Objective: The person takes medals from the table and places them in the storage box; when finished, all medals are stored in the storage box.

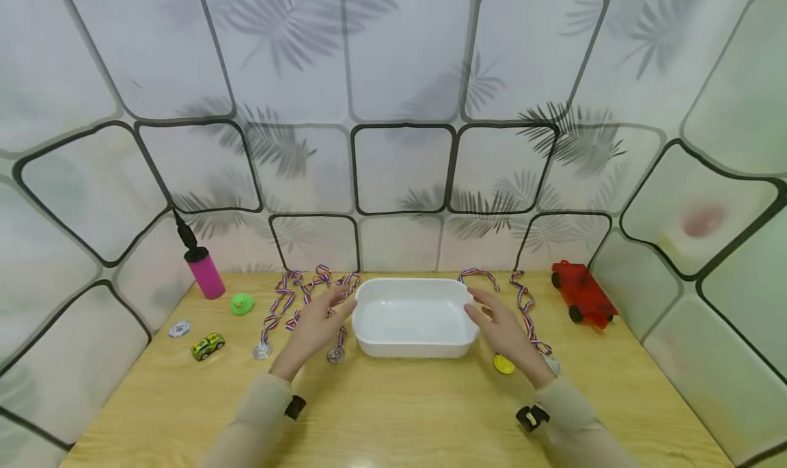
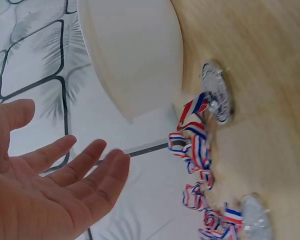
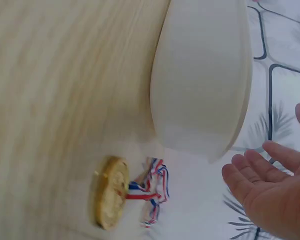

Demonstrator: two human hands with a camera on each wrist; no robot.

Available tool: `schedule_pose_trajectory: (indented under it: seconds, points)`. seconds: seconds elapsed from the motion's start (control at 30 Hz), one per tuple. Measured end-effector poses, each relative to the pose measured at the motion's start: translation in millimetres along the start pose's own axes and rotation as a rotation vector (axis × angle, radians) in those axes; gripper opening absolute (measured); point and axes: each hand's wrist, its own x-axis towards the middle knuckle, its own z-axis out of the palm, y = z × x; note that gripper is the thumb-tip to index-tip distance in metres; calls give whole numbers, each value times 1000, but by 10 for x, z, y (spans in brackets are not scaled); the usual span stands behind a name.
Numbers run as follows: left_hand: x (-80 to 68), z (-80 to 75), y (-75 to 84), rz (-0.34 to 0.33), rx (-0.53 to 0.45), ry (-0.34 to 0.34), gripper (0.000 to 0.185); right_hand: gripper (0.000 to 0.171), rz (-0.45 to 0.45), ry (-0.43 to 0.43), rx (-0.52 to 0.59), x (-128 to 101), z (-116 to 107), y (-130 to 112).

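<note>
A white rectangular dish [image 1: 413, 350] with rounded corners stands on the wooden table, its inside bare. My left hand [image 1: 320, 324] is beside the dish's left end, fingers spread and relaxed. In the left wrist view a gap shows between the left fingers [image 2: 97, 182] and the dish wall [image 2: 135, 55]. My right hand [image 1: 501, 324] is by the right end, palm turned toward the dish, also holding nothing. The right wrist view shows its fingertips [image 3: 232, 175] just off the dish's rim. Silver medals [image 1: 335, 354] lie by the left hand, and a gold medal [image 1: 504, 364] lies under the right forearm.
Striped medal ribbons [image 1: 279, 300] trail toward the patterned back wall [image 1: 402, 167]. At the left are a pink pump [image 1: 208, 275], a green duck [image 1: 242, 304], a small toy car [image 1: 208, 346] and a round white badge [image 1: 180, 328]. A red toy cart [image 1: 584, 296] stands at the right.
</note>
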Motion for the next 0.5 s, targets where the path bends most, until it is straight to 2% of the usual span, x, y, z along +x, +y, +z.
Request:
schedule_pose_trajectory:
  seconds: [0.1, 0.2, 0.37, 0.5]
  points:
    - [-14, -35, -67, -41, -106, -7, 43, 52, 110, 41, 134, -17, -24, 31]
    - [-9, -96, -177, -75, -202, -49, 37, 45, 194, 57, 178, -6, -41, 46]
    - [-26, -166, -381, -107, -338, -163, 39, 44, 274, 17, 264, -16, -37, 123]
    - [-79, -195, -473, -132, -366, -216, 40, 47, 307, -22, 309, -23, -2, 189]
